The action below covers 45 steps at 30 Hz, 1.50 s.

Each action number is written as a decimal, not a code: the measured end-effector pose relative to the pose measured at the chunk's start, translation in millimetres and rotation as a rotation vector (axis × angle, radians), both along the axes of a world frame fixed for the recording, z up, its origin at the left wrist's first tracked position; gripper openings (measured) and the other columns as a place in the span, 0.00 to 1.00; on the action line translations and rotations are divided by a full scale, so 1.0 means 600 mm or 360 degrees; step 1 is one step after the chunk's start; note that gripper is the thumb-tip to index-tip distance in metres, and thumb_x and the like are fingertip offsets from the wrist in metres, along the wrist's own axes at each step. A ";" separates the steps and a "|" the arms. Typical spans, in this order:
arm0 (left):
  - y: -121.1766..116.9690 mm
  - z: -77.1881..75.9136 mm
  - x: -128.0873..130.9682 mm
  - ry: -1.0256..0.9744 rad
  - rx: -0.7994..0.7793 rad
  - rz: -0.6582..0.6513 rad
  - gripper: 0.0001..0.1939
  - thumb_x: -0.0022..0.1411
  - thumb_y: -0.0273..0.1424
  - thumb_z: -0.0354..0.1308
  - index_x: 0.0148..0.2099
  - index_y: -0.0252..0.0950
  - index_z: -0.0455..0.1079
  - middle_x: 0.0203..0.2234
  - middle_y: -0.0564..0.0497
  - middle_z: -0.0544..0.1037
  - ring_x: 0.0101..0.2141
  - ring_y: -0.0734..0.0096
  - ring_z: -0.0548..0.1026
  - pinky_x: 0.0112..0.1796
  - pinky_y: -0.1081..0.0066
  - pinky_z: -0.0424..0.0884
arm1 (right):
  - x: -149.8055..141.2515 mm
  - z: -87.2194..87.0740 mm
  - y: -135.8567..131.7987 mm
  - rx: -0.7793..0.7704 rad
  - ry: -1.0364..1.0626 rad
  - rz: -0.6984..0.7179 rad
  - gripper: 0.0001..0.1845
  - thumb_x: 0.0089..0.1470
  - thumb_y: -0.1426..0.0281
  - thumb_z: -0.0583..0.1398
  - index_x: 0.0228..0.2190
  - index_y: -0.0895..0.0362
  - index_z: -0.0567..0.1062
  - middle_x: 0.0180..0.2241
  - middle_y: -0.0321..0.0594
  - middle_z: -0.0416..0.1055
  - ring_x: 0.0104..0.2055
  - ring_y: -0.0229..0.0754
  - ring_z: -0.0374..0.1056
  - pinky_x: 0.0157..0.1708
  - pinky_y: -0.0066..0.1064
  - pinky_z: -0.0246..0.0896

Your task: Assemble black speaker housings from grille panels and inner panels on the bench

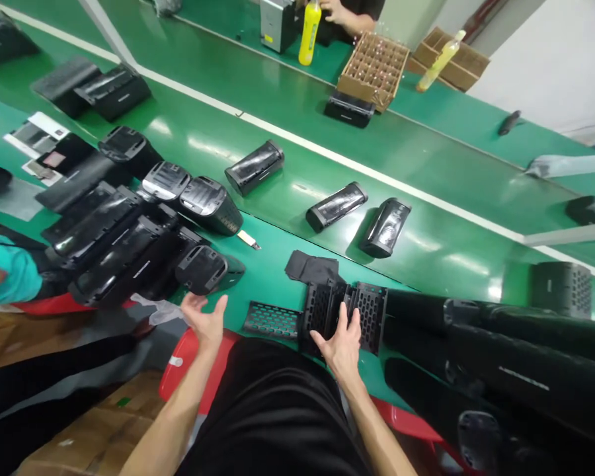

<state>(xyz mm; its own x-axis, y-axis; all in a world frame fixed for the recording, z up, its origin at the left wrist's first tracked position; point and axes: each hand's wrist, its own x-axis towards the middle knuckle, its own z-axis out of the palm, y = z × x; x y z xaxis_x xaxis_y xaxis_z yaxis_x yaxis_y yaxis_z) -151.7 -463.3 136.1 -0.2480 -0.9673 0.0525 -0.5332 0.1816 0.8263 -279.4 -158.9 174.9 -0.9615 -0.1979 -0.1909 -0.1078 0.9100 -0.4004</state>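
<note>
My left hand [205, 322] is open, thumb and fingers apart. It sits just below a black speaker housing [205, 270] at the table's near edge; I cannot tell whether they touch. My right hand [343, 342] reaches over several black perforated grilles [371, 317], fingers stretched and thumb spread, with nothing visibly gripped. Left of that stack, one more perforated grille [272, 320] lies flat. Dark thin sheets [311, 267] are piled just behind the grilles.
A box cutter [248, 239] lies beyond the left housing. Many black housings [114, 258] crowd the left, and larger ones [500, 363] the right. Several units [385, 228] rest on the green conveyor belt [203, 125]. Across it, a person's hand [334, 10] is near a yellow bottle [309, 33].
</note>
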 end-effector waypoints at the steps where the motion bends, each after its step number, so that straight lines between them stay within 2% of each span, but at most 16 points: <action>1: 0.019 0.004 0.007 -0.0011 0.0022 0.0038 0.31 0.57 0.53 0.65 0.50 0.37 0.63 0.42 0.45 0.76 0.42 0.60 0.77 0.47 0.57 0.76 | 0.002 -0.008 0.002 0.0030 -0.0068 -0.0032 0.53 0.52 0.58 0.65 0.72 0.54 0.51 0.73 0.63 0.37 0.68 0.78 0.50 0.55 0.65 0.61; 3: 0.057 0.014 0.008 -0.0078 0.0139 -0.0221 0.21 0.61 0.50 0.62 0.44 0.39 0.67 0.37 0.48 0.77 0.38 0.61 0.78 0.45 0.59 0.77 | 0.003 -0.022 0.007 0.0020 -0.0127 -0.0122 0.50 0.53 0.65 0.61 0.73 0.52 0.48 0.74 0.60 0.35 0.67 0.75 0.55 0.53 0.60 0.65; 5: 0.091 0.027 -0.017 -0.0163 0.0352 -0.0807 0.15 0.63 0.46 0.59 0.42 0.40 0.70 0.35 0.49 0.79 0.38 0.61 0.79 0.45 0.60 0.77 | 0.003 -0.030 0.018 -0.0084 -0.0091 -0.0172 0.48 0.53 0.71 0.56 0.73 0.54 0.49 0.73 0.59 0.38 0.68 0.71 0.55 0.56 0.57 0.64; 8: 0.141 0.046 -0.096 -0.0340 0.0756 -0.1626 0.14 0.63 0.42 0.59 0.48 0.42 0.73 0.40 0.49 0.83 0.38 0.62 0.81 0.46 0.62 0.77 | 0.005 -0.035 0.054 -0.0290 0.0018 -0.0133 0.47 0.52 0.74 0.53 0.73 0.58 0.50 0.70 0.57 0.46 0.70 0.62 0.52 0.63 0.52 0.59; 10: 0.178 0.055 -0.154 -0.0541 0.0936 -0.1932 0.18 0.59 0.41 0.62 0.50 0.41 0.72 0.44 0.46 0.83 0.38 0.59 0.82 0.45 0.61 0.77 | 0.013 -0.033 0.087 -0.0333 0.0048 -0.0104 0.47 0.52 0.74 0.53 0.72 0.57 0.51 0.68 0.54 0.49 0.70 0.58 0.54 0.65 0.50 0.57; 14: 0.256 0.057 -0.223 -0.0841 0.1154 -0.2194 0.28 0.50 0.47 0.69 0.49 0.37 0.72 0.45 0.38 0.82 0.37 0.49 0.83 0.39 0.60 0.78 | 0.035 -0.022 0.154 -0.0228 0.0097 -0.0142 0.44 0.53 0.74 0.53 0.71 0.54 0.54 0.65 0.51 0.54 0.67 0.55 0.57 0.64 0.49 0.59; 17: 0.300 0.045 -0.231 -0.0806 0.1396 -0.2289 0.34 0.54 0.53 0.65 0.56 0.36 0.68 0.49 0.38 0.80 0.27 0.60 0.82 0.30 0.64 0.78 | 0.051 -0.012 0.182 -0.0104 0.0166 -0.0133 0.40 0.57 0.68 0.55 0.70 0.54 0.56 0.64 0.54 0.57 0.66 0.59 0.58 0.61 0.54 0.60; 20: 0.318 0.030 -0.231 -0.0886 0.1305 -0.2331 0.32 0.59 0.54 0.60 0.55 0.34 0.70 0.39 0.42 0.83 0.24 0.65 0.80 0.28 0.67 0.77 | 0.066 -0.011 0.187 0.0014 0.0231 -0.0077 0.42 0.58 0.58 0.60 0.69 0.56 0.57 0.66 0.60 0.55 0.67 0.66 0.56 0.59 0.61 0.60; 25: 0.302 0.022 -0.241 -0.1064 0.1150 -0.2413 0.25 0.61 0.52 0.59 0.42 0.32 0.74 0.12 0.52 0.72 0.17 0.63 0.75 0.28 0.66 0.74 | 0.088 -0.023 0.188 0.0015 0.0383 -0.0169 0.44 0.59 0.48 0.60 0.67 0.59 0.61 0.66 0.66 0.55 0.66 0.71 0.56 0.55 0.64 0.62; 29: 0.259 0.045 -0.236 -0.1079 0.0890 -0.2278 0.22 0.63 0.49 0.59 0.41 0.34 0.75 0.16 0.51 0.75 0.22 0.61 0.77 0.33 0.65 0.74 | 0.078 0.000 0.192 -0.0050 0.0528 -0.0213 0.41 0.58 0.44 0.60 0.61 0.60 0.70 0.63 0.66 0.59 0.63 0.73 0.59 0.55 0.66 0.61; 32: 0.201 0.062 -0.210 -0.1028 0.0589 -0.2018 0.15 0.65 0.44 0.58 0.45 0.39 0.74 0.29 0.49 0.82 0.36 0.59 0.81 0.41 0.65 0.73 | 0.020 0.030 0.166 -0.0257 0.0533 -0.0225 0.28 0.59 0.47 0.61 0.48 0.57 0.78 0.55 0.59 0.68 0.57 0.66 0.66 0.54 0.56 0.64; 34: 0.158 0.067 -0.187 -0.1013 0.0398 -0.1813 0.11 0.67 0.39 0.56 0.45 0.41 0.74 0.35 0.50 0.83 0.41 0.60 0.80 0.44 0.65 0.71 | -0.047 0.038 0.121 -0.0354 0.0293 -0.0065 0.20 0.63 0.51 0.59 0.39 0.54 0.78 0.45 0.50 0.73 0.49 0.56 0.72 0.49 0.45 0.67; 37: 0.107 0.063 -0.164 -0.0995 0.0192 -0.1628 0.09 0.69 0.35 0.54 0.45 0.40 0.74 0.37 0.50 0.82 0.43 0.62 0.77 0.45 0.66 0.71 | -0.163 0.022 0.027 -0.0016 -0.0223 0.0349 0.15 0.65 0.56 0.56 0.37 0.52 0.77 0.40 0.43 0.75 0.43 0.48 0.73 0.43 0.36 0.66; 41: 0.084 0.046 -0.196 -0.0867 -0.0016 -0.1736 0.10 0.71 0.32 0.53 0.45 0.40 0.76 0.41 0.48 0.81 0.46 0.63 0.74 0.50 0.64 0.69 | -0.264 -0.021 -0.055 0.0272 -0.0380 0.0474 0.07 0.53 0.65 0.67 0.29 0.54 0.75 0.34 0.41 0.72 0.35 0.45 0.71 0.34 0.33 0.61; 43: 0.085 0.035 -0.232 -0.0779 -0.0123 -0.1877 0.09 0.70 0.32 0.56 0.46 0.40 0.77 0.45 0.48 0.80 0.50 0.62 0.72 0.53 0.63 0.68 | -0.278 -0.034 -0.059 0.0329 -0.0416 0.0546 0.10 0.50 0.69 0.69 0.24 0.55 0.74 0.31 0.38 0.70 0.32 0.42 0.70 0.33 0.32 0.59; 45: 0.086 0.023 -0.268 -0.0725 -0.0208 -0.1970 0.09 0.68 0.31 0.58 0.48 0.40 0.76 0.48 0.46 0.78 0.52 0.60 0.70 0.55 0.61 0.67 | -0.279 -0.042 -0.047 0.0352 -0.0411 0.0627 0.09 0.53 0.71 0.67 0.24 0.54 0.74 0.31 0.36 0.69 0.31 0.40 0.69 0.34 0.31 0.59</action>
